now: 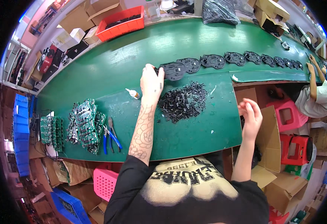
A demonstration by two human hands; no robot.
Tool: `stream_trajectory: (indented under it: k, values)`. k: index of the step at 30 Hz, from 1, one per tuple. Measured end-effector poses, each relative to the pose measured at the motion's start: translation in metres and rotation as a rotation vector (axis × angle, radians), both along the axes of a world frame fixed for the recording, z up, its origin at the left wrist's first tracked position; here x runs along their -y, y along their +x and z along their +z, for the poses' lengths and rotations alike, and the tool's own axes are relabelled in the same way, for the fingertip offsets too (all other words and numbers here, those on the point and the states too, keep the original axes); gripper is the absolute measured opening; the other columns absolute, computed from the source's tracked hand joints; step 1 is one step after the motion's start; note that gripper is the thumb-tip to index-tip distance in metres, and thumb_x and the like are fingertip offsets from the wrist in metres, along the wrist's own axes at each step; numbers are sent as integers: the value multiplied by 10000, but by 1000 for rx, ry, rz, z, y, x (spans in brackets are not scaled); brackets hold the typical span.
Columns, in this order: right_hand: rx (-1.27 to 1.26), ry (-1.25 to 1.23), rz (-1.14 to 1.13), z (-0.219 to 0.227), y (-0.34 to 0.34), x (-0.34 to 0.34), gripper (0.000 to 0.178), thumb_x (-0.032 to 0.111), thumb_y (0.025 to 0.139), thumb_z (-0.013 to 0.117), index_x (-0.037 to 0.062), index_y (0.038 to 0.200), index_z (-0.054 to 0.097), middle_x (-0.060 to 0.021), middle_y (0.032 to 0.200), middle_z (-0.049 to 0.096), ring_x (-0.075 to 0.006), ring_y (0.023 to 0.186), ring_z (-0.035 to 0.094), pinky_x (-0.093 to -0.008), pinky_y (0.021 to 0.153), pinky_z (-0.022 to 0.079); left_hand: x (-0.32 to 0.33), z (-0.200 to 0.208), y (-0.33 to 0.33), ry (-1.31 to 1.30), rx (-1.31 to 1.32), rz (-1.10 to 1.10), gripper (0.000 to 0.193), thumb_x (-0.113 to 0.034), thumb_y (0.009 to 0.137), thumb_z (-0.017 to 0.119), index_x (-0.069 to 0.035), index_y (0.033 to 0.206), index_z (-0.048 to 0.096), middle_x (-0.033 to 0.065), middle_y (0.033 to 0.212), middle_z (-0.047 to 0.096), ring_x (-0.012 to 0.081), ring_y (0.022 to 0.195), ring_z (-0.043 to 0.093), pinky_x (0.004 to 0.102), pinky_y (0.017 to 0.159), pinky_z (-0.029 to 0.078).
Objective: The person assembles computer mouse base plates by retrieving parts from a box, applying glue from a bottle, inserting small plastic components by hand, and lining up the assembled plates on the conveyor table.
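My left hand [151, 84] is closed on the edge of a black moulded plastic housing [173, 71], at the near end of a row of similar black housings [212, 61] that curves off to the right. Just below it lies a heap of small black plastic pieces [184, 101] on the green table. My right hand [251, 117] hangs by the table's right edge, over an open cardboard box [268, 138]. Its fingers are bent in toward the thumb, and anything between them is too small to make out.
On the green bench [107, 80] are a small white bottle [133, 93], blue-handled pliers [113, 136] and stacks of green circuit boards [87, 125]. A red bin [120, 24] stands at the back. At far right a co-worker [318, 93] sits with both hands at the bench.
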State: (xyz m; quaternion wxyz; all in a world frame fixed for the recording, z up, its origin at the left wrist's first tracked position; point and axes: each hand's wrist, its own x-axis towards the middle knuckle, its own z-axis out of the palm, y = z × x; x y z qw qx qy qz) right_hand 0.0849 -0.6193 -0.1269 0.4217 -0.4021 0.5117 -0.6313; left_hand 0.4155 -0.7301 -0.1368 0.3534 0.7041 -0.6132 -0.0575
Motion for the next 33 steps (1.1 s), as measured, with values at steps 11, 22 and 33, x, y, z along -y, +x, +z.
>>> stream_trajectory:
  k: [11, 22, 33]
  values:
    - [124, 257, -225, -64, -62, -107, 173, 155, 968, 562, 30, 1052, 648, -15, 844, 645, -87, 755, 613, -205, 652, 473, 32, -28, 39, 257, 139, 262, 467, -340, 881, 633, 73, 1047, 492, 299, 1008, 598, 442, 918, 634, 467, 813, 533]
    - [-743, 572, 101, -149, -13, -186, 274, 178, 875, 537, 23, 1052, 676, -212, 1052, 644, -376, 997, 604, -420, 896, 473, 18, -3, 41, -47, 328, 19, 461, -326, 904, 610, 36, 1189, 593, 265, 1107, 594, 374, 979, 606, 446, 871, 481]
    - [-211, 1098, 171, -506, -42, -183, 427, 406, 830, 650, 135, 1158, 614, -75, 1111, 627, -217, 1013, 582, -390, 824, 503, -166, 5, -165, 288, 366, -1220, 634, -255, 826, 697, -79, 1390, 465, 154, 1490, 378, 340, 1382, 349, 505, 1137, 247]
